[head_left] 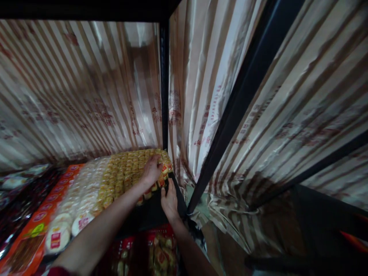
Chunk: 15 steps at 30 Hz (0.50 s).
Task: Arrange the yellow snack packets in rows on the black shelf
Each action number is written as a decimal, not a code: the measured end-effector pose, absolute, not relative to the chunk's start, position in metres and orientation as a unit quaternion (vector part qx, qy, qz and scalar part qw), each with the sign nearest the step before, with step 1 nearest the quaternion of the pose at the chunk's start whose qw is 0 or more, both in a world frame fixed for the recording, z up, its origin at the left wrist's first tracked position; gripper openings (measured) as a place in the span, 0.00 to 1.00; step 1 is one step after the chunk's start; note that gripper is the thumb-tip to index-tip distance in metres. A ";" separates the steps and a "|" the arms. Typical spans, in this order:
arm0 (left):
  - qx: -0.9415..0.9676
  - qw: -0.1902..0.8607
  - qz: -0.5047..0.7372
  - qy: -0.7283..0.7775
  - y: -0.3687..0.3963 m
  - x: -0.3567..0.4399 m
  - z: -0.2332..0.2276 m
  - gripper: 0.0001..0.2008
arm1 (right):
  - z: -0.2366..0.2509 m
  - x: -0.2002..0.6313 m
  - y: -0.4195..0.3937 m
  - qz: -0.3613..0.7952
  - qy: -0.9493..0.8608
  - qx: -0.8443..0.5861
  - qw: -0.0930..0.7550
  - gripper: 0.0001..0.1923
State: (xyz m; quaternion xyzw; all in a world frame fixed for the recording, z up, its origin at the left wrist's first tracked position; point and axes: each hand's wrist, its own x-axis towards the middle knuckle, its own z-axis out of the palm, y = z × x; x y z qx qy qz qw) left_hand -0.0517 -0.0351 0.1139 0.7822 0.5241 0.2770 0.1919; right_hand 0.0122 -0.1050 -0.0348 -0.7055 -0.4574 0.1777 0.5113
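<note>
Yellow wrapped snack packs (126,172) fill the back right corner of the shelf in tight rows, right against the black upright post (164,88); the left hand (151,170) lies on top of them near the corner, fingers curled onto a pack, though I can't tell if it's actually gripping one. The right hand (169,201) is just below at the front edge of the rows, fingers together and pointing up, touching the packs; white round packs (77,203) sit beside the yellow ones, and striped shiny sheeting (71,96) hangs behind.
</note>
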 end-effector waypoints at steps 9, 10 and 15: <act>0.827 0.180 0.255 0.469 -0.011 -0.021 0.087 0.17 | -0.031 0.007 -0.073 0.161 -0.501 -0.740 0.418 0.29; 0.832 0.178 0.250 0.462 -0.008 -0.019 0.082 0.17 | -0.034 0.006 -0.073 0.148 -0.506 -0.740 0.417 0.29; 0.857 0.152 0.235 0.432 0.002 -0.011 0.064 0.16 | -0.043 0.004 -0.075 0.089 -0.521 -0.739 0.417 0.26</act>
